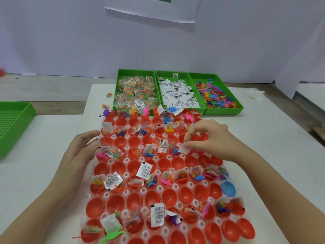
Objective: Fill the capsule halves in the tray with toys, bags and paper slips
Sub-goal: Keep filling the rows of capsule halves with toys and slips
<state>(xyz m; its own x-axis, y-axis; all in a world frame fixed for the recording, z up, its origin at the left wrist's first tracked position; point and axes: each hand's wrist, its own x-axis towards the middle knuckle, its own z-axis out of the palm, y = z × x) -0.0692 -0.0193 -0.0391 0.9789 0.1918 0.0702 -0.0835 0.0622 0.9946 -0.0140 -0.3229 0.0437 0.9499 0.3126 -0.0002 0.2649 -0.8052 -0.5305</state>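
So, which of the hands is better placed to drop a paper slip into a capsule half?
Right. The right hand pinches a paper slip above the middle rows of the tray; the left hand lies open at its left edge, holding nothing.

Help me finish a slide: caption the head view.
Right hand pinches a paper slip over the capsule tray, left hand open at its edge; green bins of bags, slips and toys behind.

My tray (pixel 159 188) of capsule halves (pixel 133 166) lies at the near tabletop (pixel 263 134) edge; behind it stand the bag bin (pixel 119 80), slip bin (pixel 184 75) and toy bin (pixel 223 111), left to right.
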